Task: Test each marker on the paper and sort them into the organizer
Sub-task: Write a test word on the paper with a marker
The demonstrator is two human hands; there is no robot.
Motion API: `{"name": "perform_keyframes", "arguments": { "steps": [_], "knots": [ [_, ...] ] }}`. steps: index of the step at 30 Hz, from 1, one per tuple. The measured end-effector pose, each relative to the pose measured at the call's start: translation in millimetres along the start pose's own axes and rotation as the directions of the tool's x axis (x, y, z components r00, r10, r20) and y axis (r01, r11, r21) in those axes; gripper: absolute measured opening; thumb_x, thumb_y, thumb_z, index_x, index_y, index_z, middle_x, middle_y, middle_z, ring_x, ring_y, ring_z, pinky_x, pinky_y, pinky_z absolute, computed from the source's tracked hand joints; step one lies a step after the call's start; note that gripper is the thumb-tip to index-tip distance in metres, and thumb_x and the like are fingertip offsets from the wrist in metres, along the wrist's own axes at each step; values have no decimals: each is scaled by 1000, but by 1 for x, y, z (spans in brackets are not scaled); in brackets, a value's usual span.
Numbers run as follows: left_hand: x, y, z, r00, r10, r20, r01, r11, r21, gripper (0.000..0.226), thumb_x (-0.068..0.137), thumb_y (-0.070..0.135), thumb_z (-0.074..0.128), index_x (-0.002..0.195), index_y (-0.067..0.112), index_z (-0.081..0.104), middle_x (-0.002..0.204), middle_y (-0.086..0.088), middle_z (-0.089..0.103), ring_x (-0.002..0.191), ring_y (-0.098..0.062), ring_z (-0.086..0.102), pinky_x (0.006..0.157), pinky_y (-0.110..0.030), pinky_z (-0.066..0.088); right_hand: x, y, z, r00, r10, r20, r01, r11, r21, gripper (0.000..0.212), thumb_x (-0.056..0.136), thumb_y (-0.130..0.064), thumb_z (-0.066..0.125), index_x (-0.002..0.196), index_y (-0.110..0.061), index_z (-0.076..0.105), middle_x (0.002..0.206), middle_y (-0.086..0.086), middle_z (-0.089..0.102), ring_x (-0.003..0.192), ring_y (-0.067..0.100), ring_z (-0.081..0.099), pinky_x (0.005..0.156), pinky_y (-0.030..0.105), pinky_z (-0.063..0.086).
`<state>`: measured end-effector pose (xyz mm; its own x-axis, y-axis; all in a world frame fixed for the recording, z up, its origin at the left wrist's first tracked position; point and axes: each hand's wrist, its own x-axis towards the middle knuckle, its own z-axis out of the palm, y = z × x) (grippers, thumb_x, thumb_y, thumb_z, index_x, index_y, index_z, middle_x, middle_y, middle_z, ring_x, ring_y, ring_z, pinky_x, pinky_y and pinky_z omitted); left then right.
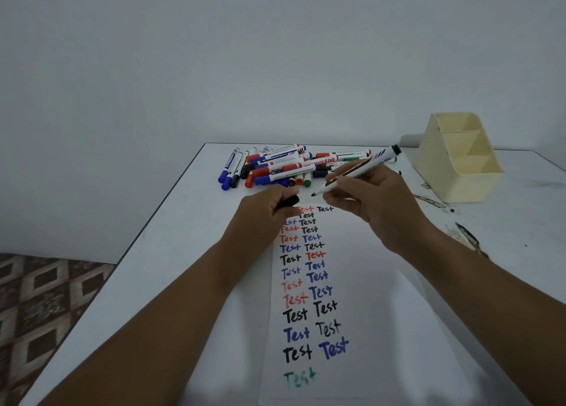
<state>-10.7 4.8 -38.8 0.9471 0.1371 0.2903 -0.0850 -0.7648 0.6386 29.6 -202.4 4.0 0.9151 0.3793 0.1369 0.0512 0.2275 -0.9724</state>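
Black-tipped marker (pixel 356 171) being pinched in the right hand (pixel 372 197), fingers curling round the lower barrel, uncapped tip pointing down-left just past the fingertips, black end sticking up-right well beyond the knuckles. Hovering just above the top edge of the paper (pixel 361 283), tip not touching it. Left hand (pixel 265 209) gripping the black cap (pixel 289 202) between curled fingers, just left of the marker tip and apart from it, resting over the top rows of writing. Lying under both hands, the paper carrying two columns of "Test" in black, blue and red, with one green word nearest the body. Lying just beyond the two grips, a pile of markers (pixel 275 165) with blue, red, black and green caps, partly hidden behind the right fingers. Standing to the far right of the right hand, well apart, the cream organizer (pixel 459 172) with its three compartments, on the white table (pixel 183 252).
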Motion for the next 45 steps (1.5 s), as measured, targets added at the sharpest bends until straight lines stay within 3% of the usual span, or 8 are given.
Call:
{"name": "perform_keyframes", "arguments": {
  "steps": [5, 10, 19, 26, 34, 38, 41, 45],
  "knots": [
    [-2, 2, -1, 1000, 2, -5, -2, 999, -46, 41, 90, 29, 67, 130, 24, 59, 120, 5, 67, 103, -10, 62, 91, -23, 50, -3, 4, 10, 1000, -22, -8, 21, 998, -55, 11, 94, 2, 63, 104, 4, 68, 99, 27, 72, 94, 38, 74, 83, 40, 62],
    [-4, 0, -1, 997, 51, -54, -53, 997, -49, 33, 90, 27, 67, 123, 25, 65, 106, 10, 70, 83, 4, 59, 75, -4, 42, 0, 13, 17, 998, -54, 28, 58, 979, -193, 13, 91, 1, 68, 103, -1, 71, 98, 20, 75, 93, 32, 75, 89, 47, 60],
    [-2, 3, -4, 999, 52, 2, -52, 996, 68, 29, 96, 30, 57, 123, 20, 63, 103, 9, 63, 92, -6, 56, 77, -8, 36, 1, 17, 17, 995, -95, 5, 89, 911, -403, 19, 80, -10, 82, 92, -25, 80, 88, 2, 78, 86, 22, 75, 86, 49, 61],
    [-2, 9, -1, 995, -31, 95, 23, 996, 85, 24, 100, 26, 50, 119, 15, 60, 99, -2, 66, 88, -16, 62, 83, -28, 50, 3, 19, 19, 994, -113, 14, 108, 894, -436, 19, 81, -14, 83, 81, -33, 79, 82, 2, 78, 80, 21, 76, 84, 45, 62],
    [-3, 11, 1, 990, -93, 103, 83, 992, 97, 24, 100, 29, 50, 118, 17, 58, 105, -2, 66, 95, -17, 62, 86, -30, 50, 6, 22, 21, 986, -149, 68, 162, 820, -549, 16, 81, -20, 83, 96, -22, 79, 79, -2, 78, 74, 11, 75, 74, 25, 62],
    [1, 11, 4, 993, -60, 101, 46, 990, 131, 24, 98, 33, 52, 116, 19, 58, 104, -1, 65, 91, -13, 59, 81, -25, 47, 10, 23, 16, 990, -116, 77, 140, 794, -592, 18, 83, -21, 81, 101, -21, 78, 83, -2, 77, 76, 12, 75, 80, 36, 63],
    [3, 7, 7, 993, -14, 117, -2, 991, 132, 39, 91, 45, 60, 124, 25, 54, 117, 3, 62, 100, -8, 55, 80, -21, 43, 15, 21, 8, 995, -70, 70, 97, 809, -580, 11, 85, -23, 79, 96, -22, 79, 83, -1, 77, 79, 15, 74, 85, 43, 61],
    [0, -2, 9, 987, -16, 160, -10, 986, 166, 78, 81, 65, 61, 146, 34, 30, 148, 6, 37, 133, -12, 37, 102, -33, 35, 26, 10, -15, 999, -50, 16, 51, 841, -539, 25, 85, -12, 79, 108, -19, 72, 90, 7, 77, 87, 24, 74, 92, 50, 58]
  ]
}}
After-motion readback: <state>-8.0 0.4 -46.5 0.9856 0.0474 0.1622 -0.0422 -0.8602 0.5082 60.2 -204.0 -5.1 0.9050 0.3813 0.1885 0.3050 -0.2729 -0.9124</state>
